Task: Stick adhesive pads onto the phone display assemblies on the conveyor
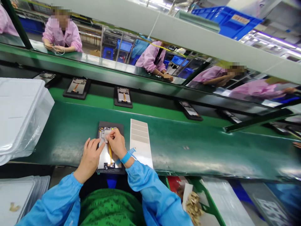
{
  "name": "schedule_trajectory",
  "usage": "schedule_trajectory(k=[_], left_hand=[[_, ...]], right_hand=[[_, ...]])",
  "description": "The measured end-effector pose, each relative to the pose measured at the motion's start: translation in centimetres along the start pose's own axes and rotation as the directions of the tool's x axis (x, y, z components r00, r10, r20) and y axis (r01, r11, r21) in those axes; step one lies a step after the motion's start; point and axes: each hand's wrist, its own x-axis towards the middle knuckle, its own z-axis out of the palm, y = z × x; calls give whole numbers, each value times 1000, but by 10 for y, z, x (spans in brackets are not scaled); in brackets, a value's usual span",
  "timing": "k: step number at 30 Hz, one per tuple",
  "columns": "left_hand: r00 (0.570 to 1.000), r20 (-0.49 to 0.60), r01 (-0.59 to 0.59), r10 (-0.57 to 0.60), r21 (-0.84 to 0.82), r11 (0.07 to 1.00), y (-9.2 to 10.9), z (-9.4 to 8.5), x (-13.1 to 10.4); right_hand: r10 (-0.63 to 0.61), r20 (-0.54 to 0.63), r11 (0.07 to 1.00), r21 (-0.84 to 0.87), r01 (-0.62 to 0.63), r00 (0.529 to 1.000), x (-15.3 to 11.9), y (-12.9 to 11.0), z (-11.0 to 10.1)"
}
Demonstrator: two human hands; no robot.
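Note:
An opened tablet-like device [102, 157] lies on a dark foam pad [119, 126] before me, its circuit board at the far end and an orange ribbon cable [110, 153] running down its middle. My left hand [90, 158] rests along the device's left side, fingers stretched out, fingertips near the board. Over the board, my right hand [117, 144] pinches a small grey patch [107, 135] between thumb and forefinger. A blue band [127, 157] circles the right wrist. Just right of the pad lies a white sheet [143, 150] bearing several grey rectangles.
Beyond the green bench [188, 150], a conveyor [98, 94] carries several similar devices on dark pads. White plastic trays [21, 113] are stacked at left. Below the bench's right edge sits a green bin [211, 201] with brown scraps. People in pink work across the line.

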Motion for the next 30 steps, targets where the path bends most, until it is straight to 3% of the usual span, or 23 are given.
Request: schedule_trajectory(k=[12, 17, 22, 30], left_hand=[[997, 74, -2, -6, 116, 993, 13, -3, 13], [992, 126, -9, -12, 158, 987, 21, -8, 22], [982, 189, -21, -15, 186, 982, 33, -10, 28], [991, 118, 55, -69, 114, 992, 28, 0, 19]], right_hand=[[-17, -40, 996, -84, 14, 999, -6, 1, 3], [-88, -1, 985, -146, 87, 996, -6, 2, 1], [-262, -60, 947, -208, 244, 963, -11, 0, -28], [-231, -90, 970, -104, 221, 969, -59, 8, -80]])
